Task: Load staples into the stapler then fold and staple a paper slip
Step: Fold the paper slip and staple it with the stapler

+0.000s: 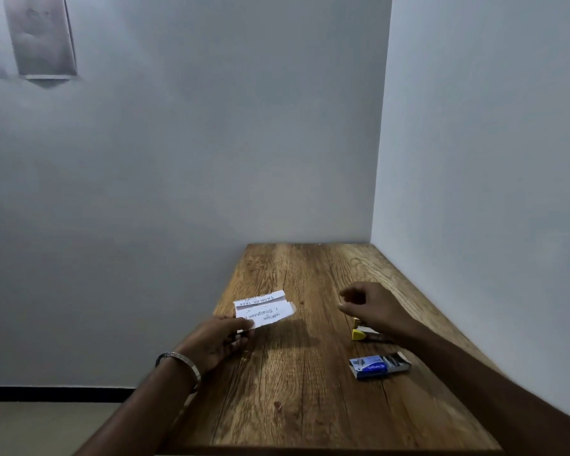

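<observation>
Two hands over the wood counter (303,324). Left hand (216,340) pinches the paper slip (264,311) by its near corner, thumb on top; slip looks already folded, held just above the counter's left edge. Right hand (372,307) hovers empty w/ fingers loosely curled, right above the yellow stapler (364,332), not touching it. Open staple box (379,365) lies nearer, apart from both. Judging by this, it's the stapling step; loading can't be confirmed. Next: right hand grabs stapler, folded edge fed into its mouth, squeeze.
</observation>
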### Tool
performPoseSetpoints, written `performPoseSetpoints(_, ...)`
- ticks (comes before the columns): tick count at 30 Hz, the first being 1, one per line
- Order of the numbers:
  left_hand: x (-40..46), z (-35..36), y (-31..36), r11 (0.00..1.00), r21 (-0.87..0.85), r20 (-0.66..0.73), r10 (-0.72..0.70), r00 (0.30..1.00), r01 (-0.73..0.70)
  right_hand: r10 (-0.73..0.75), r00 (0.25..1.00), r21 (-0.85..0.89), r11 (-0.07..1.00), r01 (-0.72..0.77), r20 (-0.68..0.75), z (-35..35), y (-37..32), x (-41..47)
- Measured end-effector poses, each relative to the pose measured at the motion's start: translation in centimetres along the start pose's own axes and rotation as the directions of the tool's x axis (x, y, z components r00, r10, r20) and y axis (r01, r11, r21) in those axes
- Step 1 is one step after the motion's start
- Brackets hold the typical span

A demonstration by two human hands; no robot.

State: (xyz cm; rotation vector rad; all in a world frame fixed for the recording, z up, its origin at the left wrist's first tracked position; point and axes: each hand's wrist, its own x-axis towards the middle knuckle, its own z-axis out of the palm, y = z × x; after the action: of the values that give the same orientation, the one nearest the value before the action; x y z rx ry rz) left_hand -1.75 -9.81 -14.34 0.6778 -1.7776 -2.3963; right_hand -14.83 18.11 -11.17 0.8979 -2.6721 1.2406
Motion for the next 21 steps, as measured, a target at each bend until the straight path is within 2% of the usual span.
performPoseSetpoints(3,-0.2,0.0,0.1,1.0,-0.005,0.014,-0.018,1.0,0.019,-0.034,0.996,0.061,0.998,0.029,0.086,1.7,-3.0,0.4)
performPoseSetpoints(7,-0.7,0.0,0.5,0.999,0.004,0.04,-0.032,0.999,0.032,-0.002,0.981,0.187,0.982,-0.035,0.196,4.2,-6.1,0.9)
performPoseSetpoints(10,-1.0,-0.4,1.1,0.999,0.02,0.055,-0.037,0.998,0.036,-0.007,0.989,0.239,0.971,-0.03,0.151,5.8,-7.4,1.0)
performPoseSetpoints(12,-1.2,-0.6,1.4,0.996,0.088,0.044,0.023,0.999,-0.027,0.001,0.995,0.205,0.978,-0.022,0.103,6.8,-7.7,1.0)
performPoseSetpoints(14,-1.1,-0.6,1.1,0.97,0.214,-0.03,0.125,0.992,-0.116,0.006,0.997,0.144,0.989,-0.017,0.073,7.7,-7.6,0.9)
performPoseSetpoints(16,-1.0,-0.7,0.5,0.894,0.406,-0.126,0.263,0.957,-0.192,0.006,0.999,0.075,0.997,-0.009,0.05,8.8,-7.1,0.9)
performPoseSetpoints(17,-1.0,-0.6,0.2,0.822,0.525,-0.145,0.342,0.928,-0.221,0.006,0.999,0.045,0.999,-0.008,0.04,9.2,-6.9,0.9)
performPoseSetpoints(19,-1.0,-0.4,-0.4,0.618,0.735,-0.104,0.508,0.855,-0.278,-0.02,1.0,-0.052,0.998,0.021,0.02,9.9,-6.4,0.9)
performPoseSetpoints(21,-0.8,-0.2,-0.8,0.393,0.868,-0.015,0.631,0.775,-0.303,-0.095,0.995,-0.161,0.982,0.099,0.032,10.2,-6.1,0.8)
